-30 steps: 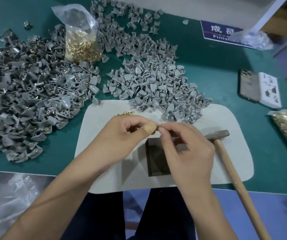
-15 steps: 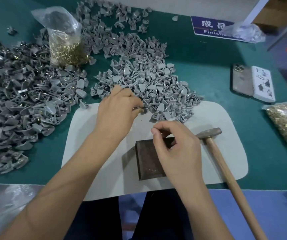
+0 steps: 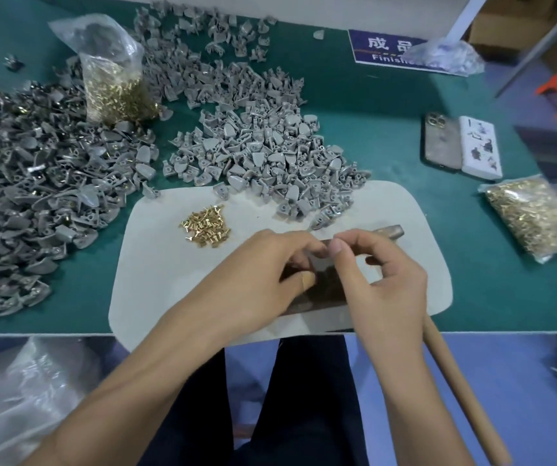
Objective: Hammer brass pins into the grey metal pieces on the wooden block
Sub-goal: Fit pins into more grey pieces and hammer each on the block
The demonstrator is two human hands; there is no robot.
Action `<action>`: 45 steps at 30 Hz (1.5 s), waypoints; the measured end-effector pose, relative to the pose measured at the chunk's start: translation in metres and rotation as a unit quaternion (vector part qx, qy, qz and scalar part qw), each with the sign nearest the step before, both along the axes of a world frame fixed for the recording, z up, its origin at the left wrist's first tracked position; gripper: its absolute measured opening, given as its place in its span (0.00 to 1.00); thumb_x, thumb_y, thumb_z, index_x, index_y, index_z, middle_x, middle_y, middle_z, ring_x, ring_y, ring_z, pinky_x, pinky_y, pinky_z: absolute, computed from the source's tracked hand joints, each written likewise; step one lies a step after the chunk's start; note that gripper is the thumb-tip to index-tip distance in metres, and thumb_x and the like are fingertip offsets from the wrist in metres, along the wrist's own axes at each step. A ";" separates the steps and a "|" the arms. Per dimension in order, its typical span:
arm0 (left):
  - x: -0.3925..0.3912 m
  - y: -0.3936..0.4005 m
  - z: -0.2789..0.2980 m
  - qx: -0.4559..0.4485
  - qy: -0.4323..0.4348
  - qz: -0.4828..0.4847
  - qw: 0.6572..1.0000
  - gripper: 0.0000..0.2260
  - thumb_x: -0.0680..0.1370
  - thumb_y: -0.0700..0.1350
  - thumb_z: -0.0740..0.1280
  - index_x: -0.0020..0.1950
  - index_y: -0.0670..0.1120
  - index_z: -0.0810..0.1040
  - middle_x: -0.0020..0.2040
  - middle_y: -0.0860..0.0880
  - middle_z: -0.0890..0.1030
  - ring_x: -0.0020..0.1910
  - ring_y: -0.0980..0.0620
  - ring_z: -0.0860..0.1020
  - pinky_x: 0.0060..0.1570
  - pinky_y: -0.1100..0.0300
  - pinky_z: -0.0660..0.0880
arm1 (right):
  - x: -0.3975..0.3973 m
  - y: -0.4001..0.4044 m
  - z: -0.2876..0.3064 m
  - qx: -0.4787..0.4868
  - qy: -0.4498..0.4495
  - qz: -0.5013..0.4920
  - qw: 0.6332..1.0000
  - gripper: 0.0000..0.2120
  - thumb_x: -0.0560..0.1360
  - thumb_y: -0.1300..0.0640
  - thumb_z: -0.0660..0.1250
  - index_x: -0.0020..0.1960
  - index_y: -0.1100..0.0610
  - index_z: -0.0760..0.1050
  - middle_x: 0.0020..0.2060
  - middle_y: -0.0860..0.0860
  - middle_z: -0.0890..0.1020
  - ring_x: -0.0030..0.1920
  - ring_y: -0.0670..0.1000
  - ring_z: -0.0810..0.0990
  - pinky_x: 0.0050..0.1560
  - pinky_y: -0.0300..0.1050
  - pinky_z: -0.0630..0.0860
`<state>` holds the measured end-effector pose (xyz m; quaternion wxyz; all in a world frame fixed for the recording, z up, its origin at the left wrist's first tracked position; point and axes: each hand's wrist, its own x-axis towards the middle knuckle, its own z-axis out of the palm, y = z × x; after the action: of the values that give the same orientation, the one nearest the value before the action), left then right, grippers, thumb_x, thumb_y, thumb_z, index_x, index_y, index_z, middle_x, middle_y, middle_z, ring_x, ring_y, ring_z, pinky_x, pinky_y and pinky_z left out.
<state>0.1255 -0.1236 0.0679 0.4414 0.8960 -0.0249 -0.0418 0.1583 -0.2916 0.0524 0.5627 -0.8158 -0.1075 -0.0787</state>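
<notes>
While both hands meet over the wooden block (image 3: 324, 290), we cannot make out exactly what sits between them: the left hand (image 3: 263, 270) has its fingers curled in over the block's upper left corner, and the right hand (image 3: 384, 274) has thumb and forefinger drawn together as if pinching something small, though whether that is a pin or a grey piece is hidden. We judge this to be the seating step, a pin being started into a piece before any blow. Loose brass pins (image 3: 205, 227) lie in a small heap on the white mat (image 3: 156, 264) at about ten o'clock from the block, and the nearest pile of grey metal pieces (image 3: 270, 156) spreads at twelve o'clock, spilling onto the mat's far edge. Such pins look tiny, hard and slick, so we would expect them to roll or slip; a fingertip pinch by the shank, head up, seems best. Grey pieces appear light, rigid and irregular, best held by their broad flat flank. The hammer (image 3: 452, 381) lies untouched on the counter (image 3: 388, 136) at three o'clock, its head just beyond the right hand and its handle running off toward five o'clock.
</notes>
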 end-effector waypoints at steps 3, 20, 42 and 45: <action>0.007 -0.001 0.002 0.023 -0.001 0.016 1.000 0.10 0.77 0.45 0.71 0.56 0.57 0.80 0.49 0.59 0.80 0.52 0.65 0.74 0.53 0.68 0.69 | -0.006 -0.010 0.001 -0.009 -0.001 0.010 1.000 0.06 0.77 0.59 0.74 0.45 0.48 0.83 0.42 0.45 0.85 0.49 0.51 0.82 0.51 0.31 0.70; -0.030 -0.006 -0.010 0.079 -0.080 0.092 0.989 0.05 0.75 0.46 0.74 0.50 0.52 0.83 0.44 0.58 0.75 0.48 0.57 0.72 0.49 0.63 0.68 | -0.003 -0.007 -0.002 -0.204 -0.067 0.126 0.968 0.06 0.74 0.58 0.76 0.44 0.46 0.85 0.35 0.43 0.73 0.42 0.49 0.74 0.47 0.58 0.72; -0.031 0.000 -0.023 0.017 -0.118 0.117 0.986 0.05 0.75 0.46 0.76 0.50 0.54 0.87 0.43 0.58 0.79 0.48 0.59 0.74 0.49 0.66 0.69 | -0.006 -0.005 0.024 -0.318 -0.060 0.181 0.929 0.06 0.76 0.56 0.74 0.45 0.45 0.85 0.32 0.43 0.72 0.40 0.51 0.73 0.47 0.55 0.73; -0.030 0.000 -0.024 0.016 -0.118 0.117 0.986 0.05 0.74 0.46 0.76 0.50 0.53 0.87 0.43 0.58 0.79 0.48 0.58 0.73 0.49 0.66 0.69 | -0.007 -0.004 0.022 -0.322 -0.068 0.173 0.928 0.06 0.75 0.56 0.74 0.44 0.46 0.85 0.32 0.43 0.72 0.39 0.51 0.73 0.46 0.54 0.72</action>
<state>0.0955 -0.1233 0.0442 0.4225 0.8984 0.0292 0.1161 0.1513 -0.2955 0.0742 0.2660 -0.9146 -0.3046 0.0034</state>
